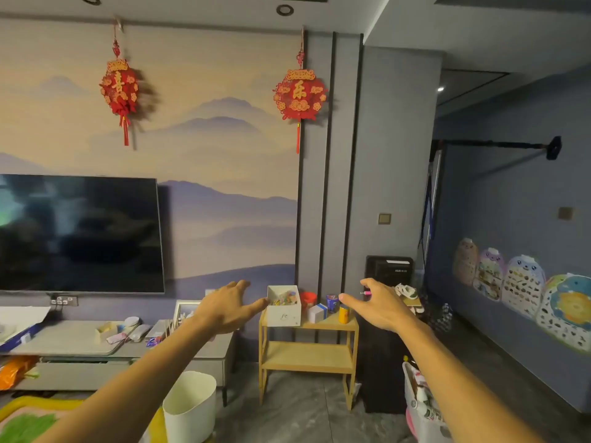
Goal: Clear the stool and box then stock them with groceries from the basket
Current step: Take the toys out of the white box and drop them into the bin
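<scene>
A light wooden stool (308, 354) with two shelves stands against the wall in the middle of the view. On its top sits a white open box (284, 310) with small colourful items inside. Beside the box are a small white-and-blue carton (317, 312), a blue cup (332, 302), a yellow can (344, 314) and a red container (308, 298). My left hand (228, 306) is stretched out with fingers apart, fingertips close to the box's left side. My right hand (379, 303) reaches out with fingers apart, just right of the can. A white basket (422, 407) with groceries stands on the floor at the lower right.
A grey TV cabinet (121, 350) with clutter and a wall-mounted TV (80, 233) are on the left. A white bin (190, 406) stands on the floor near my left arm. A black appliance (388, 270) is behind the stool on the right. A dark wall with stickers runs along the right.
</scene>
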{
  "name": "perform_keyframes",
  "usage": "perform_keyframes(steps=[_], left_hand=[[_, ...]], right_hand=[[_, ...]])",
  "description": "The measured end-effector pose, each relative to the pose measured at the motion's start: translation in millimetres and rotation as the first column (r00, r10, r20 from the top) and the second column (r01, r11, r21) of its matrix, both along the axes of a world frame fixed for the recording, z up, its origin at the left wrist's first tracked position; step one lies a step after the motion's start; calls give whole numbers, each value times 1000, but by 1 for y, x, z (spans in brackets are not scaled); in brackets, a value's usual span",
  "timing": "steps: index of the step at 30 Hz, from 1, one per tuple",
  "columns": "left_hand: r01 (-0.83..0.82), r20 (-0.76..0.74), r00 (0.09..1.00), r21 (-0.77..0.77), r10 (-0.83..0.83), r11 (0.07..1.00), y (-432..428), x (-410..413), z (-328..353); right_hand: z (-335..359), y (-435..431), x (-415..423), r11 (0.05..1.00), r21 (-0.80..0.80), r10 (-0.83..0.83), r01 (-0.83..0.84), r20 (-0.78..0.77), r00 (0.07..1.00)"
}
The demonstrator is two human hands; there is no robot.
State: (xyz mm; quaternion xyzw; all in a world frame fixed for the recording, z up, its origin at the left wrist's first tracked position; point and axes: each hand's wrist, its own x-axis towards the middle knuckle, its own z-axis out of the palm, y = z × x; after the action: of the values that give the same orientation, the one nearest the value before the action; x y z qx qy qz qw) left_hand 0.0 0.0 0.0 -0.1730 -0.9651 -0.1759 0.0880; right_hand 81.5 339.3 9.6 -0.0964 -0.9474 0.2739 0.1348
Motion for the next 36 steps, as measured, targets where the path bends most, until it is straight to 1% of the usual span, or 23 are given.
perform_keyframes(steps=[4, 8, 11, 16, 21, 26, 29, 32, 36], left_hand=[[-40, -17, 999, 48, 41, 998, 11, -11, -12], [-57, -3, 998, 48, 57, 997, 17, -34, -28], [-60, 24, 998, 45, 59, 997, 18, -67, -40], [-62, 34, 998, 49, 60, 997, 27, -146, -58], [-39, 137, 990, 163, 17, 986, 37, -231, -74], [-26, 162, 987, 121, 6, 992, 43, -327, -91], [-20, 176, 984, 104, 2, 994, 49, -372, -97], [-24, 189, 982, 97, 5, 995, 58, -421, -110], [-28, 230, 973, 80, 9, 996, 81, -486, -133]], right_hand=[[-9, 9, -16, 1000, -24, 5, -4, 26, 1000], [-21, 10, -44, 999, 10, -45, 44, 55, 997], [-34, 8, -73, 1000, 2, -22, 22, 79, 997], [-50, 3, -134, 1000, -13, -1, 1, 73, 997], [-59, 2, -217, 999, -46, -1, 7, 118, 993], [-72, 6, -306, 998, -57, -27, 36, 144, 989], [-99, 18, -363, 998, -50, -27, 37, 181, 983], [-125, 35, -423, 997, -77, -3, 19, 202, 979], [-125, 41, -478, 996, -83, 23, -5, 216, 976]])
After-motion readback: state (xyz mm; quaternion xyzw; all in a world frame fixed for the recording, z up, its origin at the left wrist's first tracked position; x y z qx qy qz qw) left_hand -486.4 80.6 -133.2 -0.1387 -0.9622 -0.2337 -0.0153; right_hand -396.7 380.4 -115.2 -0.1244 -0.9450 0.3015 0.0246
